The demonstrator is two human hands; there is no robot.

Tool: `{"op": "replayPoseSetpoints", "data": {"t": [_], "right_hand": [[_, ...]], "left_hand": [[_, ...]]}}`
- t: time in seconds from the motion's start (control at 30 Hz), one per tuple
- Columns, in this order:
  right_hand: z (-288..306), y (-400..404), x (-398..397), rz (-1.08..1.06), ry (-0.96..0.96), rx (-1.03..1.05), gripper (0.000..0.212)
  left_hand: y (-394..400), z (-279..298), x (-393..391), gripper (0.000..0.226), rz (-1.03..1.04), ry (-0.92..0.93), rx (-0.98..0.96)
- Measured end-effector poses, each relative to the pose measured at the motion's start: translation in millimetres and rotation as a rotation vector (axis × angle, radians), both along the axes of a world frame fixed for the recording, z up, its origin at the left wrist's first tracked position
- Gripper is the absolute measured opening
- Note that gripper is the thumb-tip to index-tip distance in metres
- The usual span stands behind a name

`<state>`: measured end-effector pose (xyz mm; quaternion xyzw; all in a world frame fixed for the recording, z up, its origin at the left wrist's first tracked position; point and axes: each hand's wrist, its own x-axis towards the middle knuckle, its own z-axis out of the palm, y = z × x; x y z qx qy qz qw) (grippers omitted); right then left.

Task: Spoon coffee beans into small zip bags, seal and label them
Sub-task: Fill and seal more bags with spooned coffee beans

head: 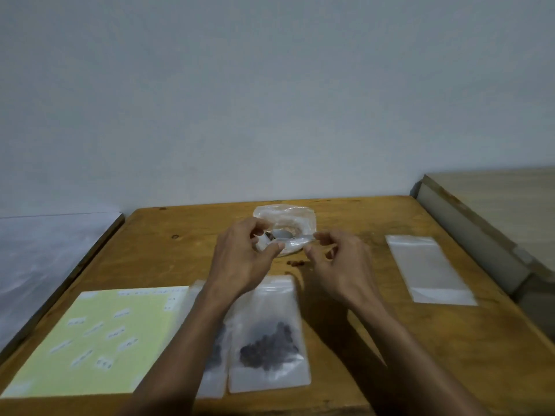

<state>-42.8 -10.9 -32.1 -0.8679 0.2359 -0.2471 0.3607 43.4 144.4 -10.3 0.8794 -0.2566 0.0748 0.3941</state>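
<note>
Left hand (243, 259) fingertips curled, pinching left end of small zip bag (292, 241); right hand (338, 259) thumb and forefinger pinched its right end. Bag held above wooden table (345, 310), stretched between hands, wrists angled inward. Behind bag: crumpled clear plastic (285, 219), possibly holding spoon, blurred. Nearer than bag: filled bean bag (268, 337). Left of that: yellow label sheet (99, 340). Right of held bag: empty bag stack (429, 268).

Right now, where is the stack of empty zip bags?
In the head view the empty zip bags lie flat on the wooden table, off to the person's right, beyond the right hand.
</note>
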Motion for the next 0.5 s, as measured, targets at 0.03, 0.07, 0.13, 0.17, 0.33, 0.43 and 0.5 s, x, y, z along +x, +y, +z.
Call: {"op": "replayPoseSetpoints", "data": {"t": [0.03,0.07,0.13,0.17,0.33,0.43,0.5], "right_hand": [[5,-11,-3,-0.039,-0.014,0.022,0.038],[8,-26,-9,-0.084,-0.024,0.042,0.036],[10,-58,-20,-0.175,-0.027,0.074,0.033],[8,-75,-27,-0.226,-0.02,0.073,0.033],[-10,-146,-54,-0.468,0.172,0.057,0.041],[-24,-171,-62,-0.511,0.37,0.023,0.044],[-31,-180,-64,-0.509,0.438,0.026,0.046]], "left_hand": [[-12,4,-3,0.045,-0.032,-0.017,-0.028],[-27,7,-8,0.041,-0.072,-0.033,-0.052],[-60,11,-18,0.036,-0.153,-0.048,-0.078],[-79,11,-24,0.034,-0.196,-0.046,-0.071],[-170,-7,-49,0.032,-0.361,0.079,0.105],[-210,-30,-52,0.038,-0.376,0.172,0.249],[-227,-43,-53,0.049,-0.372,0.135,0.367]]}}
